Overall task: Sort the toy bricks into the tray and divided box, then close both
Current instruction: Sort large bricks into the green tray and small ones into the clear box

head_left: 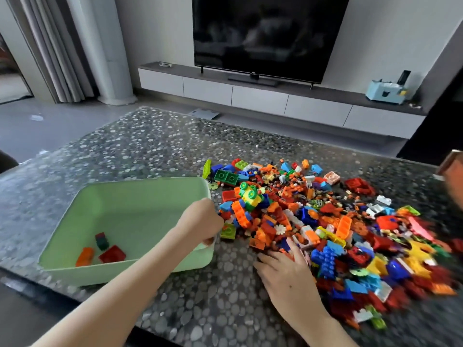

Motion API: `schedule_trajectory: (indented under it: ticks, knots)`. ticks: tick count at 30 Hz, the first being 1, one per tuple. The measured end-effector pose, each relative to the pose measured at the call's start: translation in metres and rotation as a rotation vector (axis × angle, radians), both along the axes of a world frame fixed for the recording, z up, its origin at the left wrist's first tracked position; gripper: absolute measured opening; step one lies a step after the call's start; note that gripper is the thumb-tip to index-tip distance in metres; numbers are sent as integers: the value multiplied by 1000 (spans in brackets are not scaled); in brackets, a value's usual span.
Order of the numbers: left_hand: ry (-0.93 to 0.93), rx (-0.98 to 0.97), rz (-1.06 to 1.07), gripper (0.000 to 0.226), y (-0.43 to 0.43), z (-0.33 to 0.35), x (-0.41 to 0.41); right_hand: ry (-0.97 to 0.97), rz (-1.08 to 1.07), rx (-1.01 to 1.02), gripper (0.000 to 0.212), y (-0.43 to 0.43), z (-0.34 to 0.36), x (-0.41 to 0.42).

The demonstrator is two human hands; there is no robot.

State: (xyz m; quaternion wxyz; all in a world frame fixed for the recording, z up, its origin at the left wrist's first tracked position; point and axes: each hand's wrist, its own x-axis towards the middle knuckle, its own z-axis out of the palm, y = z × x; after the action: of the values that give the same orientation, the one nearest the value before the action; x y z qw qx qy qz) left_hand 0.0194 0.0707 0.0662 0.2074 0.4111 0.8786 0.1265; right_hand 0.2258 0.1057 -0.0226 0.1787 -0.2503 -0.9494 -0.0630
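Since the tray (150, 181) holds only three bricks (112, 254): the sorting looks barely begun, and nearly everything waits to be picked through.
Tray: pale green, lid off, on the table (150, 146) with its right wall just beside the pile (313, 221); set that close, I judge, so each brick travels only a short way.
Three bricks: an orange one, a red one and a dark green-and-red one, grouped in the tray's near left part, away from the pile.
Pile: a wide, mixed heap of large and small bricks spread to the right of the tray, reaching the table's near right edge, where the picture blurs.
Left hand (200, 221): over the tray's right rim at the heap's left edge, fingers curled under. Whether they hold a brick or only bend toward one I cannot tell; the palm side is hidden.
Green brick (228, 231): lying just right of that hand, apart from the rim, a likely next pick.
Right hand (288, 271): open, fingers straight and spread, lying flat on the heap's near edge, gripping nothing. It seems placed to steady or rake bricks inward.
Divided box: not in view, nor either lid.
Wrist with a watch (451, 169): another person's, at the far right edge, well apart from the tray.
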Motion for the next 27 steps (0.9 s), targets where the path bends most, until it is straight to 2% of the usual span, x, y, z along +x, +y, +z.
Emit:
schedule_trajectory:
  ticks: [1, 3, 4, 6, 8, 10, 11, 14, 16, 18, 21, 24, 27]
  knots:
    - [-19, 11, 9, 17, 0, -1, 5, 17, -7, -31, 34, 0, 3, 5]
    - [-13, 53, 63, 31, -2, 0, 13, 97, 8, -97, 22, -1, 10, 14]
    - [64, 80, 80, 40, -4, 1, 17, 159, 12, -122, 17, -2, 14, 19]
    - [374, 139, 42, 43, -9, 4, 23, 307, 4, -153, 13, -2, 19, 24]
    - [646, 234, -112, 32, -13, 8, 32, 406, -37, -137, 13, -1, 24, 21]
    - [738, 255, -319, 24, -13, 10, 42, 434, -95, -109, 15, 6, 30, 9]
    - [754, 210, -394, 25, -12, 9, 44, 411, -124, -104, 20, 12, 31, 0]
    - [844, -100, -502, 23, -3, 3, 48, 220, -164, -138, 43, 30, 29, -26]
    - [942, -293, -587, 23, 5, -7, 52, 126, -149, -140, 44, 38, 27, -34]
    - [964, -356, -637, 23, 13, -17, 59, 134, -155, -125, 41, 42, 26, -33]
    - [896, -294, -596, 26, 25, -24, 66, 172, -219, -156, 37, 47, 29, -17]
    - [748, -173, -447, 34, 31, -29, 65, 187, -259, -321, 43, 51, 28, 0]
    - [704, -120, -428, 37, 32, -32, 63, 280, -305, -482, 48, 54, 36, 16]
